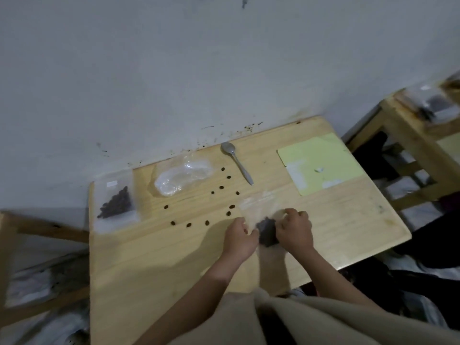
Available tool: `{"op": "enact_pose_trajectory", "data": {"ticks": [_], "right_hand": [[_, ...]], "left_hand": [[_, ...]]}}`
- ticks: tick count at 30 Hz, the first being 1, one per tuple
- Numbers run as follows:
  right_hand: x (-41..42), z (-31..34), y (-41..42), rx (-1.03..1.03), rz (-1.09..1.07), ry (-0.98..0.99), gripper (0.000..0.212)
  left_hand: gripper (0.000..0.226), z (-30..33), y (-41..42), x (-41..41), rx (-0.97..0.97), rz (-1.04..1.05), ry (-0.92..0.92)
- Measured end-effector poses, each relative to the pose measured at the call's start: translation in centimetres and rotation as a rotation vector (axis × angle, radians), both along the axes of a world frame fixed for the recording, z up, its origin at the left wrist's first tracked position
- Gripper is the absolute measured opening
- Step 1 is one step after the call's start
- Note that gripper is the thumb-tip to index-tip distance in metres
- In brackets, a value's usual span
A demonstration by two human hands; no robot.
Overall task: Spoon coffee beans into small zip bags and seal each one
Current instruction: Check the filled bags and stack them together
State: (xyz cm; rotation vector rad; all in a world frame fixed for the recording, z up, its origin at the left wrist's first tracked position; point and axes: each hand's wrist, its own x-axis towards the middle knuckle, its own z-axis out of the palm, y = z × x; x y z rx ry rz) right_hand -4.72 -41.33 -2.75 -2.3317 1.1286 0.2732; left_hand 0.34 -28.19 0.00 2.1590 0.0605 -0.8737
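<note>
A small clear zip bag (258, 207) with a dark clump of coffee beans (266, 231) in its near end lies on the wooden table (154, 257). My left hand (240, 239) pinches the bag's left side and my right hand (295, 230) grips its right side, fingers curled. A metal spoon (237, 161) lies beyond, bowl toward the wall. Several loose beans (221, 187) are scattered left of the bag. A filled zip bag of beans (115, 202) rests at the table's far left corner.
A crumpled pile of clear empty bags (181, 178) sits near the wall. A pale green sheet (321, 163) lies at the far right. Another wooden table (420, 125) with bags stands to the right, and a wooden frame (10, 235) to the left.
</note>
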Motion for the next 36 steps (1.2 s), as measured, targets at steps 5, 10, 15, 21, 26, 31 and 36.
{"op": "enact_pose_trajectory", "data": {"ticks": [5,10,15,21,26,31,36], "right_hand": [[-0.6,-0.3,-1.9,0.262,-0.039,-0.188,0.038],[-1.2,1.2,-5.4,0.447,-0.043,-0.361,0.029],[0.3,1.1,-11.3,0.341,-0.147,-0.453,0.020],[3.5,0.0,-19.4,0.022,-0.168,-0.410,0.029],[5.4,-1.3,-20.5,-0.072,-0.069,-0.146,0.029],[5.7,-1.8,-19.9,-0.078,-0.100,-0.194,0.016],[5.0,0.4,-18.7,0.242,-0.278,-0.513,0.013]], "left_hand": [[0.017,0.2,-1.9,0.2,-0.035,0.236,-0.005],[0.034,0.6,-3.3,0.1,-0.225,0.350,-0.080],[0.032,1.1,-5.3,0.0,-0.373,0.409,-0.110],[0.030,1.3,-7.0,0.3,-0.473,0.566,-0.075],[0.034,1.7,-8.1,-0.3,-0.520,0.486,-0.196],[0.036,2.2,-8.0,-0.3,-0.520,0.419,-0.273],[0.036,2.5,-7.6,-0.1,-0.530,0.390,-0.300]]}}
